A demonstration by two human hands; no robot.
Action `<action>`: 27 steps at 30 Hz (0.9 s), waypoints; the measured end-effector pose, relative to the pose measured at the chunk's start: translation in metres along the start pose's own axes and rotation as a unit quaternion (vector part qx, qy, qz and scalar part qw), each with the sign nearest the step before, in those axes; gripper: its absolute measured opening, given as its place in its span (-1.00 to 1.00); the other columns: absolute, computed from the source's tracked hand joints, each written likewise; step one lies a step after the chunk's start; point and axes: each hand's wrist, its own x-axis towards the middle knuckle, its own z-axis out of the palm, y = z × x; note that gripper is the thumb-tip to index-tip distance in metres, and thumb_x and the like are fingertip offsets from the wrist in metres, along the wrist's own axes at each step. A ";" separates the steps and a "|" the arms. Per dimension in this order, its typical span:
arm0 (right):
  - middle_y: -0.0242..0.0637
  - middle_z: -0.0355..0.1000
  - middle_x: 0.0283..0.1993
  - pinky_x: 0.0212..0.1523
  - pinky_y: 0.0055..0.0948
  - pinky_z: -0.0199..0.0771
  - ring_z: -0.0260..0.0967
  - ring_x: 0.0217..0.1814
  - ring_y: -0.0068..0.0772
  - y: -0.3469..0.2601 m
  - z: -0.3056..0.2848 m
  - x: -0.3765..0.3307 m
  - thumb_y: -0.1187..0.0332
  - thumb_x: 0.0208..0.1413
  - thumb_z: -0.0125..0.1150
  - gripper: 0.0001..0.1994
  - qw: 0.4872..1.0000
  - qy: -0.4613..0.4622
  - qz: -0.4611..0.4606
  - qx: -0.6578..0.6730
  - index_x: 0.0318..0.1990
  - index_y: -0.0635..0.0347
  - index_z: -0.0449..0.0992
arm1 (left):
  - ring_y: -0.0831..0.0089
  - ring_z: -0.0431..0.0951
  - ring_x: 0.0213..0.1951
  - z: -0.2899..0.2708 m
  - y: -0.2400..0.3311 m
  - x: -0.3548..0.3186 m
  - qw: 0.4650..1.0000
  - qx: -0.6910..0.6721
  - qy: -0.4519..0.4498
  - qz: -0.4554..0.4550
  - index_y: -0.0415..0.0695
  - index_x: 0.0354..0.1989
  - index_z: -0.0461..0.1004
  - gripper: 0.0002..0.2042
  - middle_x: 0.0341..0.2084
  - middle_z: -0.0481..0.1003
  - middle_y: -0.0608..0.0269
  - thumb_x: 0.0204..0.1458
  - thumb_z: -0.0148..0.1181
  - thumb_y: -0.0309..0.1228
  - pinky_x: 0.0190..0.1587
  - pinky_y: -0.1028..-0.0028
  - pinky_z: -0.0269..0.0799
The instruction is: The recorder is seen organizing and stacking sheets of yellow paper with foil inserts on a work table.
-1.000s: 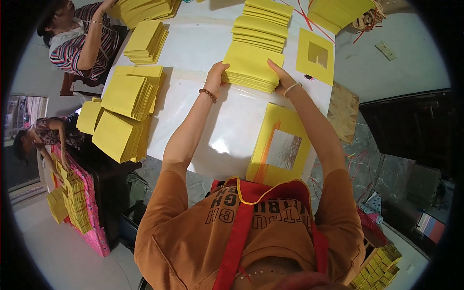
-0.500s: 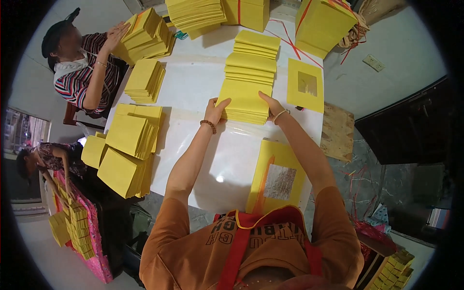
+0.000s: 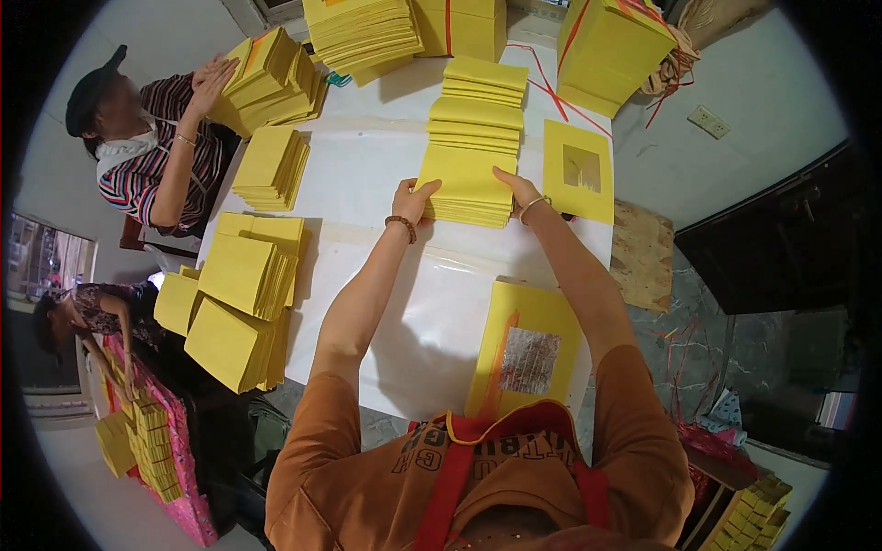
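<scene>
My left hand (image 3: pixel 412 199) grips the near left corner of a stack of yellow paper sheets (image 3: pixel 467 173), thumb on top and the other fingers mostly hidden. At the stack's right side, my right hand (image 3: pixel 522 190) holds it the same way. The stack lies on the white table, its layered near edge facing me. Directly behind it, more yellow paper stacks (image 3: pixel 475 112) lean in overlapping steps, away from me. A yellow sheet with a silvery square (image 3: pixel 528 360) lies close to my body, and a similar sheet (image 3: pixel 581 169) lies right of my right hand.
Yellow paper piles (image 3: pixel 241 275) line the table's left edge. Taller bundles (image 3: pixel 614 53) tied with red strips stand at the back. At the far left corner a person (image 3: pixel 152 151) has hands on another pile. Another person (image 3: pixel 101 317) works at a pink-covered table.
Both hands, still gripping the stack's sides, have pushed it slightly away from me along with the stacks behind it. The view has shifted a little.
</scene>
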 end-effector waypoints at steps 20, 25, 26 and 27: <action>-0.19 0.44 -0.30 -0.45 -0.43 0.41 0.41 -0.39 -0.39 -0.032 0.008 0.011 0.07 -0.08 0.23 -0.51 0.996 0.070 -0.046 0.020 -0.17 0.36 0.42 | 0.40 0.47 -0.44 0.012 0.014 0.046 1.000 0.021 0.006 -0.016 -0.23 -0.01 0.22 -0.34 -0.35 0.43 0.11 -0.27 0.30 -0.12 -0.57 0.44 0.39; -0.19 0.44 -0.26 -0.41 -0.36 0.38 0.40 -0.37 -0.36 -0.050 0.023 -0.011 -0.11 -0.10 0.14 -0.40 0.988 0.104 -0.050 -0.106 -0.14 0.33 0.42 | 0.42 0.46 -0.48 0.005 0.010 0.047 1.000 0.010 0.011 -0.010 -0.24 -0.02 0.24 -0.35 -0.36 0.43 0.12 -0.27 0.31 -0.12 -0.61 0.46 0.38; -0.31 0.40 -0.31 -0.39 -0.34 0.33 0.34 -0.36 -0.42 -0.056 0.022 -0.011 -0.21 -0.12 0.07 -0.39 0.981 0.138 -0.028 -0.132 -0.14 0.17 0.43 | 0.44 0.46 -0.49 0.003 0.011 0.046 1.000 0.017 0.011 -0.012 -0.24 -0.03 0.24 -0.36 -0.36 0.43 0.12 -0.26 0.31 -0.12 -0.62 0.48 0.38; -0.43 0.36 -0.35 -0.36 -0.32 0.28 0.29 -0.36 -0.47 -0.062 0.019 -0.010 -0.31 -0.13 0.00 -0.38 0.973 0.169 -0.008 -0.159 -0.14 0.02 0.44 | 0.44 0.46 -0.49 0.001 0.012 0.045 1.000 0.016 0.014 -0.011 -0.24 -0.03 0.24 -0.36 -0.36 0.43 0.12 -0.26 0.31 -0.12 -0.62 0.48 0.38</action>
